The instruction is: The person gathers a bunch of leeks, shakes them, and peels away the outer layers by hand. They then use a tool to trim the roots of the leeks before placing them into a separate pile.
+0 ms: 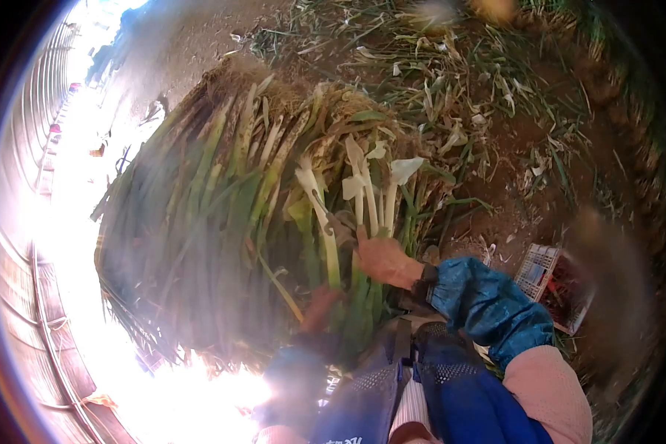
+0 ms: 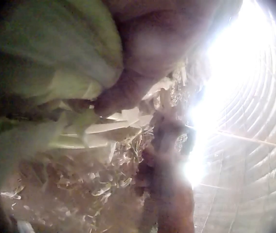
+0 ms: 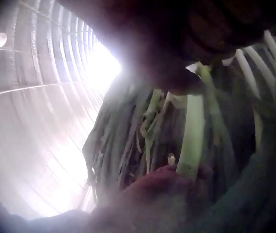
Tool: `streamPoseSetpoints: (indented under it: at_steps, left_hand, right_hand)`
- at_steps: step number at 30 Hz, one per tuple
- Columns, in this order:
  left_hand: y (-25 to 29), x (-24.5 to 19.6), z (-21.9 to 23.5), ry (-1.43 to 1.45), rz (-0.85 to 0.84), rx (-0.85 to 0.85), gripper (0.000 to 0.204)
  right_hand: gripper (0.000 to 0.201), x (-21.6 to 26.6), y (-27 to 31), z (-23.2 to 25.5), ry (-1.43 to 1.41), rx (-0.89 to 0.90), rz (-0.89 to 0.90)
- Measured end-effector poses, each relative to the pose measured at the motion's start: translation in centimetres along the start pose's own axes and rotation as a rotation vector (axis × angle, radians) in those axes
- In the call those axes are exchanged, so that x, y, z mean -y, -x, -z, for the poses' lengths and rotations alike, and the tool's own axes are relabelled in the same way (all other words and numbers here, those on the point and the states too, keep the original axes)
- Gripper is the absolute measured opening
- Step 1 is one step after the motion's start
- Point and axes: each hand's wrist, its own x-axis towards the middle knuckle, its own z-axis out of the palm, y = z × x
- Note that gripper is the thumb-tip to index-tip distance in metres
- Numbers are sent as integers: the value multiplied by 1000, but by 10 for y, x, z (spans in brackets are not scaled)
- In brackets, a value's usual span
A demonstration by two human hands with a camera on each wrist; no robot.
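Observation:
In the head view a pale green stalk (image 1: 327, 244) rises out of my left hand (image 1: 322, 307), whose fingers curl round its lower part. My right hand (image 1: 386, 260) lies just right of it, across several white-ended stalks (image 1: 370, 203) whose tops stick up above it; how its fingers close is hard to see. The right wrist view shows the left hand (image 3: 162, 191) below, gripping the green stalk (image 3: 192, 136), with the dark, blurred right hand (image 3: 162, 48) above. Large in the left wrist view, the left hand (image 2: 147, 53) is beside green leaves (image 2: 55, 43).
A big pile of long green stalks (image 1: 207, 192) fills the left and middle. Loose leaves and peelings (image 1: 451, 89) litter the soil behind. A white crate (image 1: 538, 270) stands at the right. A ribbed translucent wall (image 1: 22, 222) curves along the far left.

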Motion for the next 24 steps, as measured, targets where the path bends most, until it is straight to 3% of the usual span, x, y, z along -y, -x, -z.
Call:
streamPoseSetpoints:
  at_steps: [4,7,10,11,14,15,16,17,19,21,22,23,24]
  left_hand:
    - [10,-18,-8,24,34,36,28]
    - [13,-16,-10,-84,-64,-16,31]
    - [16,-8,-14,-21,12,40,30]
    - [15,-6,-19,-184,-15,20,30]
    - [-3,6,-40,-626,-47,-12,35]
    - [-28,30,-38,-750,-31,-1,40]
    - [-39,25,-43,-874,-18,8,46]
    - [-48,22,-46,-847,-38,-42,45]
    - [-53,-32,-60,-794,-72,-141,45]
    - [-104,-7,-38,-1258,-828,-694,36]
    - [-116,-24,-32,-1239,-766,-736,34]
    - [-126,-40,-25,-1217,-702,-777,33]
    - [-133,-49,-16,-1100,-629,-740,32]
  right_hand:
    - [55,-5,-13,-3,-26,-35,13]
    - [43,1,-17,6,-3,-84,-32]
    - [51,16,24,8,-51,23,106]
    - [60,16,40,5,-17,113,138]
    - [61,-13,50,1,84,306,108]
    - [61,-36,43,-2,52,176,-19]
    - [61,-51,34,-2,23,43,-143]
    - [61,-59,35,-11,23,30,-103]
    - [61,-64,40,-21,18,7,-25]
    - [60,-65,43,-25,13,-32,55]
    - [60,-64,44,-26,12,-54,96]
    - [67,-36,49,-2,-62,71,5]
    - [69,-36,50,-9,-38,-15,71]
